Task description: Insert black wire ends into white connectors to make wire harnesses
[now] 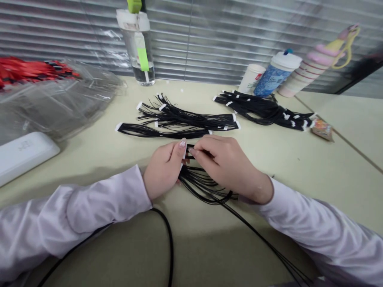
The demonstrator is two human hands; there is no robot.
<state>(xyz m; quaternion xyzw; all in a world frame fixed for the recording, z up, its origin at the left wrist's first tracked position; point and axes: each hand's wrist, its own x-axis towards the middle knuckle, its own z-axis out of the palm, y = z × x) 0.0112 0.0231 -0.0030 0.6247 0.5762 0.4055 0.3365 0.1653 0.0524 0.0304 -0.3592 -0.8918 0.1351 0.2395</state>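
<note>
My left hand [164, 170] holds a white connector [184, 151] between thumb and fingers at the middle of the table. Black wires run out of its right side. Close beside it, my right hand [227, 163] pinches thin black wires at the connector, fingertips nearly touching my left thumb. A looped bundle of black wires [200, 187] hangs beneath both hands, with long strands trailing to the lower right. Just beyond the hands lie black wire bundles [185, 119] with white connectors at their ends.
More black bundles [263, 109] lie at the back right beside a small packet [322, 129]. Cups and bottles stand along the blinds. On the left are plastic bags [60, 103], red wires [32, 71] and a white case [26, 153]. A thick black cable [169, 235] curves in front.
</note>
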